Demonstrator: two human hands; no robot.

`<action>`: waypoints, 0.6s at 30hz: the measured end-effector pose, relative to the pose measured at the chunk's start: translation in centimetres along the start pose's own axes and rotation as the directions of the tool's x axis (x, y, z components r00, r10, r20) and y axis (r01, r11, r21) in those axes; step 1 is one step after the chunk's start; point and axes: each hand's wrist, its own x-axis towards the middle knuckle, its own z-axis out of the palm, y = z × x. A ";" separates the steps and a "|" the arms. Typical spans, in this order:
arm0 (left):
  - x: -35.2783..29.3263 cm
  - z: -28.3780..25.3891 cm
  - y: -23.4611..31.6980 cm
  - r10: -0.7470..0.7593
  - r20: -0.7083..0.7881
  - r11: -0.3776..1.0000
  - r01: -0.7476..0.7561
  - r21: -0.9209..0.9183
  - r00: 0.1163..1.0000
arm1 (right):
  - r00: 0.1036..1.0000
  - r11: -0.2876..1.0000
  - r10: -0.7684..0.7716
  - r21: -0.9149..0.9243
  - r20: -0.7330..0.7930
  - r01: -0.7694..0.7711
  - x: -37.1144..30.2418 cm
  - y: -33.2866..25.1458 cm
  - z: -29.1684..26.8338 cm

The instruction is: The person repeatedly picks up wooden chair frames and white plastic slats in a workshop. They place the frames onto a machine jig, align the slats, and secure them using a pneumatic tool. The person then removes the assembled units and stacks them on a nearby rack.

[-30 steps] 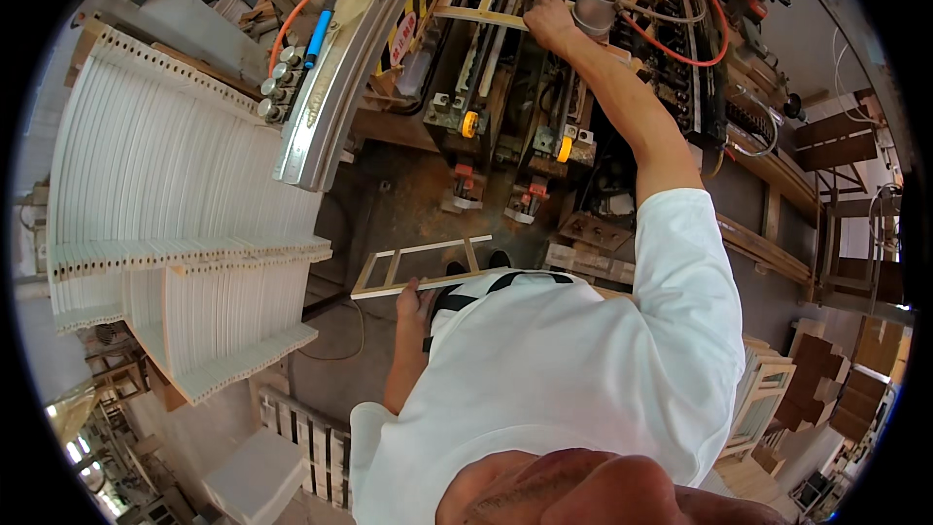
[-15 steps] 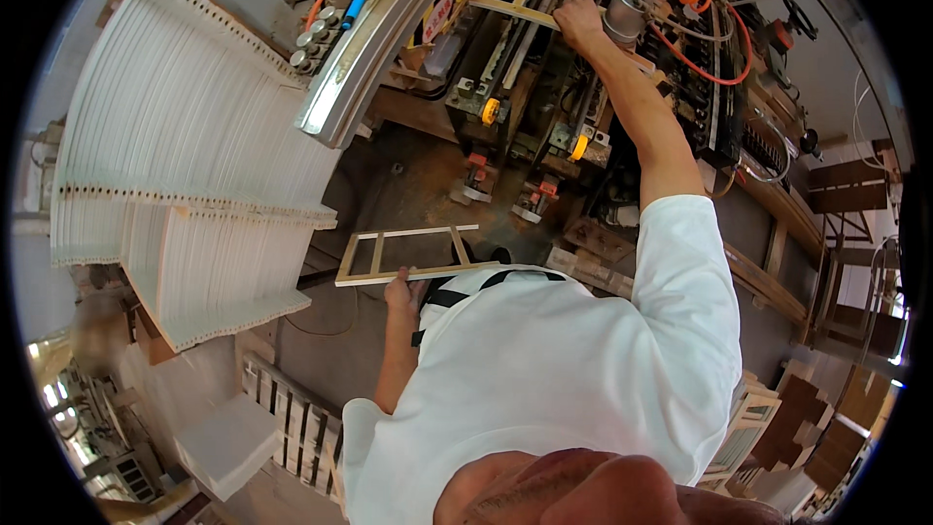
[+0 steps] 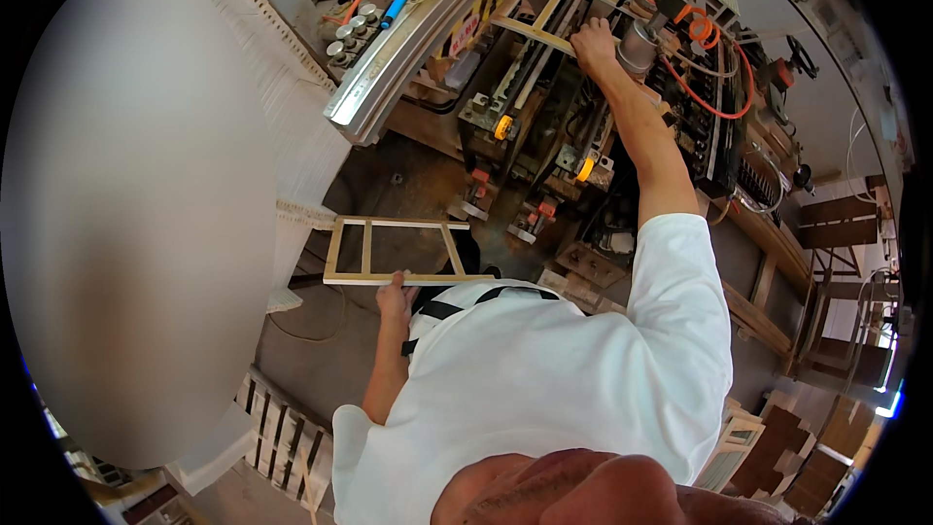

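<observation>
Left hand point(image 3: 394, 299): closed about the near long rail of a ladder-like wooden frame point(image 3: 366, 251), fingers and thumb on the rail. This frame was held in the air at the wearer's waist, to the left of and nearer than the machine point(image 3: 549, 122); pale wood, two inner crossbars, one rail edge whitish.

Right hand point(image 3: 595, 42): stretched out over the machine, fingers bent at the near right end of a second wooden frame point(image 3: 535, 33); whether they pinched it or only rested against it could not be told. The second frame lay flat across the machine's rails.

Metal cylinder point(image 3: 638, 47): one, upright, on the machine just right of the right hand.

Orange hose point(image 3: 719, 115): looped at the machine's right side.

Yellow knobs: two, at the machine's near end, one on the left point(image 3: 503, 127), one on the right point(image 3: 585, 169).

Grey metal beam point(image 3: 389, 83): slanting along the machine's left side, a blue cylindrical object point(image 3: 398, 6) beside it.

White stacked strips point(image 3: 292, 117): well left of the machine, partly covered by a large grey blur.
</observation>
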 end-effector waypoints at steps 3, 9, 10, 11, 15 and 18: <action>-1.8 -0.2 0.6 0.019 0.014 1.000 -0.019 -0.014 1.000 | 1.000 1.000 0.008 0.030 0.025 -0.009 0.0 0.2 -0.2; -7.1 -2.0 2.7 0.105 0.076 0.994 -0.105 0.001 0.992 | 1.000 0.999 0.012 0.030 -0.014 -0.011 0.1 -0.5 -0.3; -8.0 -2.4 3.0 0.114 0.093 0.993 -0.114 -0.005 0.989 | 0.999 0.999 0.020 0.050 -0.029 -0.019 0.2 -0.7 -0.2; -8.8 -2.8 3.4 0.119 0.097 0.993 -0.120 -0.001 0.988 | 0.999 0.997 0.026 0.071 -0.045 -0.023 0.2 -0.8 -0.2; -13.1 -4.5 6.4 0.246 0.183 0.966 -0.256 0.033 0.952 | 0.994 0.997 0.043 -0.056 -0.099 -0.049 1.8 0.5 3.4; -15.1 -9.1 9.4 0.385 0.229 0.900 -0.419 0.121 0.894 | 0.972 0.993 0.064 -0.078 -0.226 -0.083 1.0 -0.5 2.5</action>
